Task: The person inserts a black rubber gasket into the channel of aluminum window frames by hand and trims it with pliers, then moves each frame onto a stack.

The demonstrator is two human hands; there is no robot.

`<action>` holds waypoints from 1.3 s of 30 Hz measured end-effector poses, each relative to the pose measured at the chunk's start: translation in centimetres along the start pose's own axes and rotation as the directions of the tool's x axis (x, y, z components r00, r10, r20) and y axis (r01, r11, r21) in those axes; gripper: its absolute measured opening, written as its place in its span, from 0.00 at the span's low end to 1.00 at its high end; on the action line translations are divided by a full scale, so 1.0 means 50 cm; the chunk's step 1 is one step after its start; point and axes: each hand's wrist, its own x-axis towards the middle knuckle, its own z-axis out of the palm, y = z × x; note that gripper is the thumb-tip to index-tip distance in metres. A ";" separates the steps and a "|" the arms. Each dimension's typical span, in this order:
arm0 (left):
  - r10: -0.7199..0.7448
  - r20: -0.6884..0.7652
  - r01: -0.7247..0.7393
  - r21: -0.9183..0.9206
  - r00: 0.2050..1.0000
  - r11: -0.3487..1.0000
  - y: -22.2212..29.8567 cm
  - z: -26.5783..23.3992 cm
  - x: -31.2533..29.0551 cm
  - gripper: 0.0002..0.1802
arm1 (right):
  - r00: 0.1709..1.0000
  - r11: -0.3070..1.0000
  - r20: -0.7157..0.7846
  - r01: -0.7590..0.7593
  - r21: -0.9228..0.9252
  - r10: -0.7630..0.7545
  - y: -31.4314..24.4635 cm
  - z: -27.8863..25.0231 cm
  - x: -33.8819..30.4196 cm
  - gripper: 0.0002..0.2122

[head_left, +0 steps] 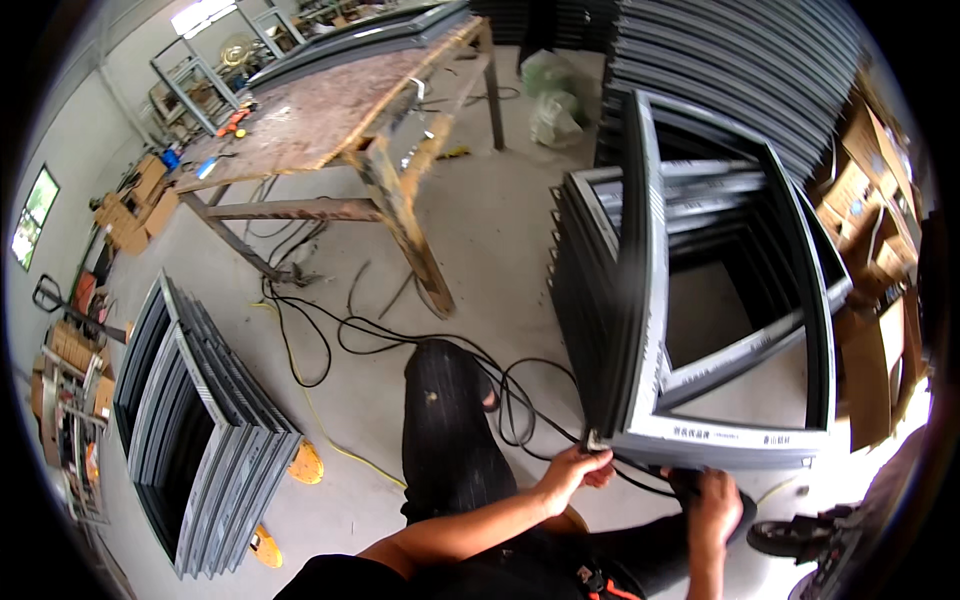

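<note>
Black trousers [450, 430] of the person lie nearest to the camera, with one knee bent up from the grey floor [500, 225]. On the left side of this floor stands a stack of grey metal frames [232, 480], leaning a little, and beside its lower right edge two yellow ends [305, 464] show. Farther back is a worn wooden workbench [320, 115]. Near its left edge lies an orange tool [233, 122], and grey frames rest along its far edge. Black cables [285, 296] run over the floor, from below the workbench toward the right stack.

The left hand [573, 474] is at the lower left corner of the top grey frame [655, 250]. Its thumb and curled fingers are close together there; I cannot tell if they are clamped on this corner. This frame lies uppermost, tilted, on the right stack of dark frames [590, 300]. The right hand [715, 507] is just below the lower edge of the same frame, with its fingers bent; I cannot tell what they hold.

Behind the right stack there is a high pile of dark ribbed profiles [730, 75], and along the right side stands brown cardboard [880, 370].
</note>
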 end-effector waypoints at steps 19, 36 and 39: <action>0.125 0.050 -0.124 -0.018 0.991 0.992 -0.033 -0.004 -0.002 0.25 | 0.976 0.986 -0.216 0.050 0.158 -0.015 0.258 -0.104 0.196 0.15; 0.394 -0.278 -0.377 0.116 0.876 0.919 0.480 -0.315 0.138 0.17 | 0.987 0.903 -0.158 0.055 0.426 0.014 -0.311 -0.126 0.197 0.15; 0.411 -0.256 -0.374 0.181 0.875 0.910 0.549 -0.289 0.199 0.18 | 0.953 0.842 -0.292 0.221 0.491 -0.079 -0.331 -0.125 0.122 0.09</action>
